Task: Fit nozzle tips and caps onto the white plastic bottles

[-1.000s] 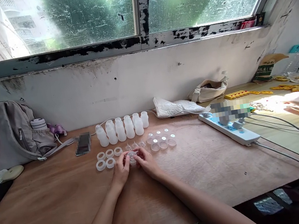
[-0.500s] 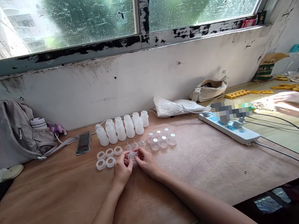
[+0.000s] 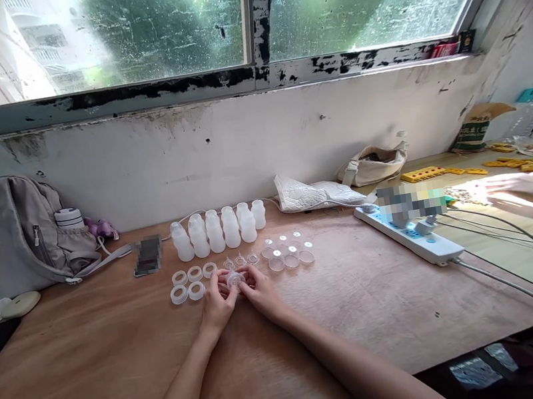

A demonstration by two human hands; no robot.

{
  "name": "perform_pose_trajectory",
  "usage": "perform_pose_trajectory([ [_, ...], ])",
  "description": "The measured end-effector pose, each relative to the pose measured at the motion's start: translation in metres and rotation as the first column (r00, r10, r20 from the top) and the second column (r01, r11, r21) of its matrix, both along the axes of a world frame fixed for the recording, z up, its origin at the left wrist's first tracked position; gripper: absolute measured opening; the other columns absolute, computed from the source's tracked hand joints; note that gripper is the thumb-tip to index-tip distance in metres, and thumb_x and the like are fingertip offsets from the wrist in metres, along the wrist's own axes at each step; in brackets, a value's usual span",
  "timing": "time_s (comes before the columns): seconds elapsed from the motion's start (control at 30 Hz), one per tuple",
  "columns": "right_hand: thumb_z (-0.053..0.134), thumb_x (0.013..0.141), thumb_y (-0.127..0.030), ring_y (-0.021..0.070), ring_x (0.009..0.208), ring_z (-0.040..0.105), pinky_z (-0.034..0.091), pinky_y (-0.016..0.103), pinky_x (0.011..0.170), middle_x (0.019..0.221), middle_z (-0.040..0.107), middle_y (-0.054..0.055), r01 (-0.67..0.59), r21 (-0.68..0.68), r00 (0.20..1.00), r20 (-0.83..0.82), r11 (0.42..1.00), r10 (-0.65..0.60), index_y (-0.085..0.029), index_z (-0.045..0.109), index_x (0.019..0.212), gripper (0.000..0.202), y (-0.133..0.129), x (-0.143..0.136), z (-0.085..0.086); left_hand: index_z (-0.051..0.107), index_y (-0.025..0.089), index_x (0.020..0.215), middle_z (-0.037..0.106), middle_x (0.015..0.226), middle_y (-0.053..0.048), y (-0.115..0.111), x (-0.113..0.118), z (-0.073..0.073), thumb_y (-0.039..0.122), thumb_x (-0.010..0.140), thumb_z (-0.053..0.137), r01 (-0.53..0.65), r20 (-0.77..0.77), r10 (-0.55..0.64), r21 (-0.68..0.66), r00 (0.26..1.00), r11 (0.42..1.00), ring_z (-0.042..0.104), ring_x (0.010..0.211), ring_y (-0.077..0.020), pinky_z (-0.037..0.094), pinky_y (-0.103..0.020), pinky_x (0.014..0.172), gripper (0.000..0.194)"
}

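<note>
Between my fingertips is a small clear plastic piece [image 3: 234, 279], held from both sides. My left hand [image 3: 218, 303] pinches its left edge and my right hand [image 3: 260, 293] its right edge. Left of my hands lie several whitish rings [image 3: 179, 294]. Just beyond my fingers stand clear pointed nipples [image 3: 240, 259]. Several clear round caps [image 3: 291, 259] sit to the right. Frosted white bottles [image 3: 215, 232] stand in rows farther back. My fingers partly cover the held piece, so its details are hard to make out.
A phone [image 3: 148, 254] and a grey backpack [image 3: 13, 233] are on the left. A white package [image 3: 313, 193] and a beige pouch [image 3: 375, 163] lie near the wall. A power strip [image 3: 411, 234] with cables is at right; beyond it, another person's hand [image 3: 507, 188] is over yellow parts.
The held piece looks slightly tilted differently between my fingers, while both hands keep their grip. The view has shifted slightly.
</note>
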State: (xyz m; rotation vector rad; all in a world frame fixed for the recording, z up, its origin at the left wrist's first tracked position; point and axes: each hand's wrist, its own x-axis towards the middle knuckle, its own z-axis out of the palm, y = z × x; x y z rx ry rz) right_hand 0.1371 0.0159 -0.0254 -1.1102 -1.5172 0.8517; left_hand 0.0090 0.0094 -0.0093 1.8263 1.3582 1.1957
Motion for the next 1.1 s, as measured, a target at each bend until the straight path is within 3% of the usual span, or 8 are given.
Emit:
perform_pose_trajectory([
  [0.23, 0.045, 0.066, -0.011, 0.0102, 0.055, 0.05, 0.043, 0.021, 0.05, 0.066, 0.054, -0.002, -0.033, -0.018, 0.998, -0.06, 0.999, 0.032, -0.02, 0.047, 0.082, 0.018, 0.0023, 0.0, -0.0018, 0.049, 0.018, 0.092, 0.06, 0.078, -0.001, 0.003, 0.0025, -0.0089, 0.016, 0.07, 0.05, -0.023, 0.002, 0.023, 0.009, 1.0, 1.0, 0.056, 0.059, -0.0108, 0.046, -0.022, 0.056, 0.022],
  [0.57, 0.048, 0.068, -0.012, 0.0087, 0.051, 0.045, 0.038, 0.019, 0.047, 0.062, 0.051, -0.004, 0.001, 0.026, 1.0, 0.006, 1.0, -0.001, -0.019, 0.047, 0.079, 0.014, 0.0001, 0.0007, 0.0038, 0.052, 0.019, 0.089, 0.059, 0.074, 0.0, -0.0018, 0.0048, -0.0036, 0.018, 0.069, 0.051, -0.097, -0.084, 0.102, 0.056, 0.991, 0.994, 0.051, 0.053, -0.0098, 0.043, -0.022, 0.054, 0.02],
  [0.83, 0.047, 0.079, -0.031, 0.0101, 0.042, 0.049, 0.042, 0.022, 0.04, 0.056, 0.053, -0.002, -0.033, -0.045, 0.996, -0.089, 0.998, 0.029, -0.019, 0.052, 0.087, 0.016, -0.0022, 0.0025, 0.0065, 0.052, 0.015, 0.095, 0.061, 0.078, -0.004, 0.0011, 0.0058, -0.0027, 0.034, 0.076, 0.05, -0.019, 0.169, 0.039, -0.114, 0.985, 0.993, 0.057, 0.06, -0.0135, 0.046, -0.022, 0.047, 0.028],
  [1.1, 0.048, 0.078, -0.035, 0.0096, 0.036, 0.045, 0.037, 0.021, 0.036, 0.049, 0.05, -0.004, -0.022, -0.07, 0.997, -0.077, 0.997, 0.016, -0.018, 0.054, 0.083, 0.019, 0.0003, 0.0023, 0.0049, 0.055, 0.016, 0.085, 0.051, 0.049, 0.004, -0.0011, 0.0056, 0.0004, 0.041, 0.079, 0.043, 0.037, 0.165, -0.016, -0.126, 0.986, 0.991, 0.047, 0.04, -0.0103, 0.038, -0.021, 0.041, 0.029],
])
